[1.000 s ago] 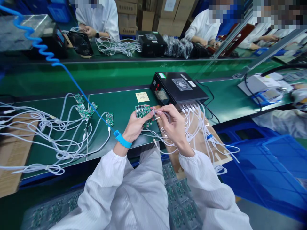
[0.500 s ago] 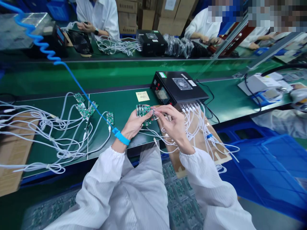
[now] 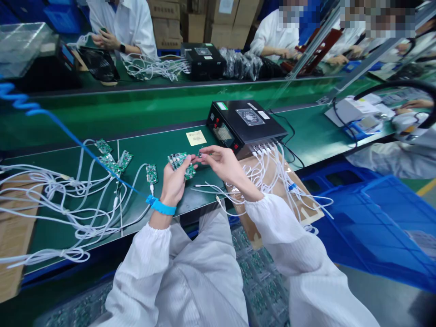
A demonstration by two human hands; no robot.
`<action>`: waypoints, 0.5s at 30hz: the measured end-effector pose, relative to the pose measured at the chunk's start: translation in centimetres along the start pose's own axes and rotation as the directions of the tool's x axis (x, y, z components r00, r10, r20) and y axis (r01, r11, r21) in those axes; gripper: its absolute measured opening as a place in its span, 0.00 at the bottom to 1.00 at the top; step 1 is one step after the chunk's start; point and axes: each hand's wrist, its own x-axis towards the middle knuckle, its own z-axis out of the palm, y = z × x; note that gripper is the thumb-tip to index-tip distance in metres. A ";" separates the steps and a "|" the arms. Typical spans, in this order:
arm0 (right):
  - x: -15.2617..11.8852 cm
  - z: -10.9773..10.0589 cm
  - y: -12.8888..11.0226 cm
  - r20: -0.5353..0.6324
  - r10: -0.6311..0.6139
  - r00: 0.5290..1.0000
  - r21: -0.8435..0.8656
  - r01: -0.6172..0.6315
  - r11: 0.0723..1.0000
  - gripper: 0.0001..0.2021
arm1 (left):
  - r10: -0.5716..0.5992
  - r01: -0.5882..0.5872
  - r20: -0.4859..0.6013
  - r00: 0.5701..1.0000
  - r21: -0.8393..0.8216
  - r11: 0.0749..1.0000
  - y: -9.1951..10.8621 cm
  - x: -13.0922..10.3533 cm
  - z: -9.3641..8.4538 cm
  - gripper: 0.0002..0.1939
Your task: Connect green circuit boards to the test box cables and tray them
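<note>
Your left hand (image 3: 173,184) grips green circuit boards (image 3: 182,166) above the bench (image 3: 179,200), fanned, seemingly so each edge can be reached. Your right hand (image 3: 225,167) pinches 1 small piece beside them, too hidden to identify. Beyond, smooth, looping white cables (image 3: 269,175) meet a boxy black unit (image 3: 236,122).

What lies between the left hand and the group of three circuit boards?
Between the left hand and that group lie a single green board and its white cable; a blue cord also crosses, as the head view shows.
</note>
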 end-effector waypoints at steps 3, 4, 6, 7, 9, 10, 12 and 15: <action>0.9 1.3 0.6 -0.043 -0.006 0.999 -0.178 -0.001 0.984 0.09 | 0.039 -0.038 -0.118 0.992 0.010 0.999 -0.4 -0.9 -1.2 0.19; 1.0 1.9 0.7 -0.062 -0.023 0.998 -0.262 0.006 0.965 0.10 | 0.034 -0.032 -0.144 0.989 0.021 0.999 -0.6 -1.3 -1.6 0.20; 1.3 2.9 0.9 -0.079 -0.061 0.995 -0.414 0.023 0.910 0.13 | -0.026 0.034 -0.137 0.990 0.059 0.998 -0.9 -2.2 -2.4 0.21; 1.3 3.4 1.1 -0.069 -0.069 0.995 -0.469 0.029 0.883 0.14 | -0.077 0.087 -0.105 0.991 0.093 0.992 -0.9 -2.6 -2.8 0.22; 1.2 4.4 1.5 -0.021 -0.058 0.998 -0.541 0.037 0.840 0.17 | -0.180 0.182 -0.032 0.983 0.178 0.967 -1.1 -3.4 -3.3 0.25; 1.0 4.8 1.7 0.013 -0.044 0.999 -0.566 0.043 0.823 0.18 | -0.214 0.211 -0.007 0.977 0.215 0.954 -1.1 -3.7 -3.5 0.26; 0.7 5.2 2.3 0.092 -0.011 0.996 -0.606 0.065 0.793 0.20 | -0.231 0.225 -0.002 0.973 0.245 0.943 -1.3 -4.0 -3.6 0.27; -0.1 4.8 2.6 0.202 0.033 0.979 -0.623 0.102 0.775 0.21 | -0.225 0.222 -0.012 0.974 0.231 0.947 -1.6 -3.9 -3.3 0.29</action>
